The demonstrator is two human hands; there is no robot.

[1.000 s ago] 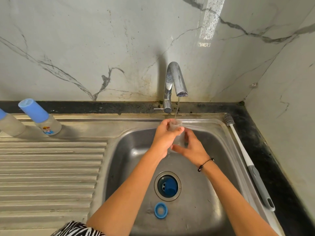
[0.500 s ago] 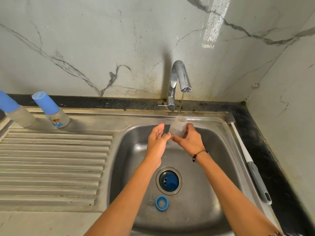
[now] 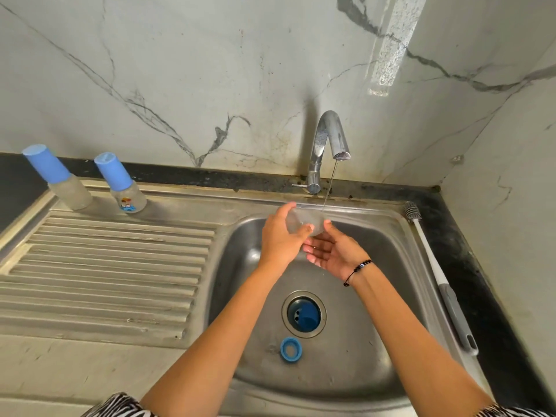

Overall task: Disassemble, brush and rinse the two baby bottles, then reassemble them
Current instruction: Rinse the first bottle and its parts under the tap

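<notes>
- blue ring point(image 3: 291, 349) lies flat on the sink point(image 3: 376, 365) floor near the front edge; a blue part point(image 3: 306, 315) sits in the drain just behind it.
- left hand point(image 3: 281, 236) curls its fingers round the clear bottle body point(image 3: 307, 221), held over the back of the basin.
- right hand point(image 3: 332, 249) is palm-up, fingers relaxed, just under and touching the bottle; it grips nothing that i can see.
- bottle's long axis lies roughly across, left to right; which end is the mouth i cannot tell.
- thin stream from the tap point(image 3: 329, 139) falls at the bottle's right end; rinse step, judged.
- bottle brush point(image 3: 436, 266) lies along the sink's right edge, nearer the right hand.
- two capped bottles point(image 3: 120, 183) stand at the far-left corner, well apart; drainboard between is open room.
</notes>
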